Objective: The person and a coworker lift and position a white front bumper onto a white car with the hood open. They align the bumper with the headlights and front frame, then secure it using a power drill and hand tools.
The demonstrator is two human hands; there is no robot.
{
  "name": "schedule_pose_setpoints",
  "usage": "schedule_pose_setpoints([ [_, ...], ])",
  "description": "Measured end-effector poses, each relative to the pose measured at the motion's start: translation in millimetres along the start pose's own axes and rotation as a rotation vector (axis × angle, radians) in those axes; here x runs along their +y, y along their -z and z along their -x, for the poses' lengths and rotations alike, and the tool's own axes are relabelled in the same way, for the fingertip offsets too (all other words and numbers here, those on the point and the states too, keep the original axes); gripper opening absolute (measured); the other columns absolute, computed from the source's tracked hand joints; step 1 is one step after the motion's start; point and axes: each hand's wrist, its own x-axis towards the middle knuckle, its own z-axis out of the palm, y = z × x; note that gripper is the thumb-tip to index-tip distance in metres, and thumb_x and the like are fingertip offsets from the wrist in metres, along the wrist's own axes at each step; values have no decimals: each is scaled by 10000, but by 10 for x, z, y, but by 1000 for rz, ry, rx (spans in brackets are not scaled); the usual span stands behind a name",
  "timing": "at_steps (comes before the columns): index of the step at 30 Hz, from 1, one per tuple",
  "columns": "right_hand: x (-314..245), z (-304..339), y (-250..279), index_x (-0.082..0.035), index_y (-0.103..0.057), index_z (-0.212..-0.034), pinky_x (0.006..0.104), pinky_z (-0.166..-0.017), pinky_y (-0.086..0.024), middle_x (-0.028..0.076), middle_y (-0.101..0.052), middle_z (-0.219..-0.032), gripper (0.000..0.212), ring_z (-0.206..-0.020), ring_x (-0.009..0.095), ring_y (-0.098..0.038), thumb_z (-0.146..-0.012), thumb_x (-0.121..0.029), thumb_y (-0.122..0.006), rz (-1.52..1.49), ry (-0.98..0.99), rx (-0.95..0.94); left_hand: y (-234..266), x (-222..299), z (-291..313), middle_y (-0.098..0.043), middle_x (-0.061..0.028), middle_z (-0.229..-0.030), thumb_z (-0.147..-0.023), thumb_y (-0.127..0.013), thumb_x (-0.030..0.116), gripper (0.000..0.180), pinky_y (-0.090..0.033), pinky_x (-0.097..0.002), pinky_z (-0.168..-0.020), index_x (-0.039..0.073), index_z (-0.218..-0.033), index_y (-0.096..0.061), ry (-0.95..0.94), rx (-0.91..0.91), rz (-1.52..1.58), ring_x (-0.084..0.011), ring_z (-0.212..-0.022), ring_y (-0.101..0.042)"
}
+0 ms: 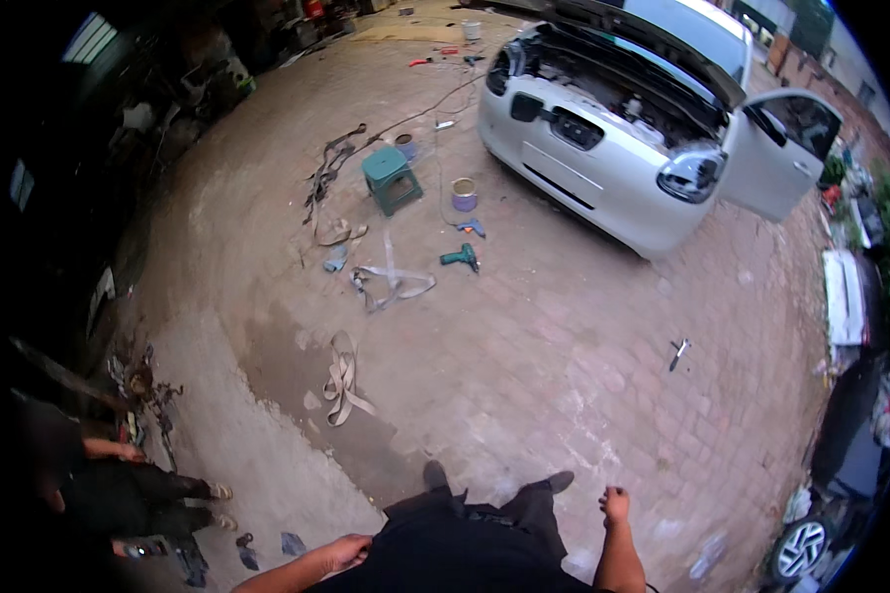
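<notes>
My left hand (349, 551) hangs beside the dark shirt at my waist. Its fingers are loosely bent, with no object visible in them. On the other side, my right hand (615, 505) is held away from my body over the brick paving, fingers slightly curled and holding nothing visible. A tan webbing strap (340, 381) lies in loops on the ground ahead of my feet. Farther off are a greyish strap (394, 285), a green cordless drill (460, 258) and a blue glue-gun-shaped tool (472, 227). A small hammer-like tool (679, 354) lies toward the right.
A white car (603, 188) stands ahead with its hood raised and a front door (783, 148) open. Nearby are a green stool (391, 180) and a purple can (464, 195). Another person (119, 494) is at the left. A wheel (799, 550) and car parts line the right.
</notes>
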Motion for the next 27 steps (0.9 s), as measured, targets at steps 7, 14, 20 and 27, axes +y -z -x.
schedule_pose_setpoints([
  [7,-1565,-49,-588,-106,-555,-1257,393,-711,-523,66,-633,-1090,365,-932,254,-679,-991,-353,-590,-136,270,37,1185,-1191,-572,-717,-125,-882,-901,-598,207,242,-497,-414,-839,3,-905,-728,-63,676,95,-271,-890,-644],
  [14,-2410,364,-1203,-107,-525,-1350,417,-792,-509,85,-643,-1191,481,-1000,279,-672,-994,-420,-602,69,269,-28,1445,-1046,-684,-491,25,-715,-1002,-501,132,167,-371,-264,-538,89,-990,-662,-147,645,519,-90,-580,-419],
  [20,-2375,-162,-2180,-121,-528,-1327,412,-724,-497,92,-670,-1127,477,-917,257,-666,-972,-425,-626,348,102,-201,1301,-23,-165,-579,28,-807,-987,-506,97,167,-390,-238,-589,97,-1055,-658,-351,632,697,-75,-665,-453],
  [27,-2016,1165,-4721,-84,-586,-1262,317,-674,-501,64,-689,-1013,367,-847,171,-655,-983,-319,-631,530,299,-843,1147,380,1998,-560,-19,-923,-995,-531,195,176,-416,-257,-690,43,-958,-611,-895,700,605,-104,-776,-489],
])
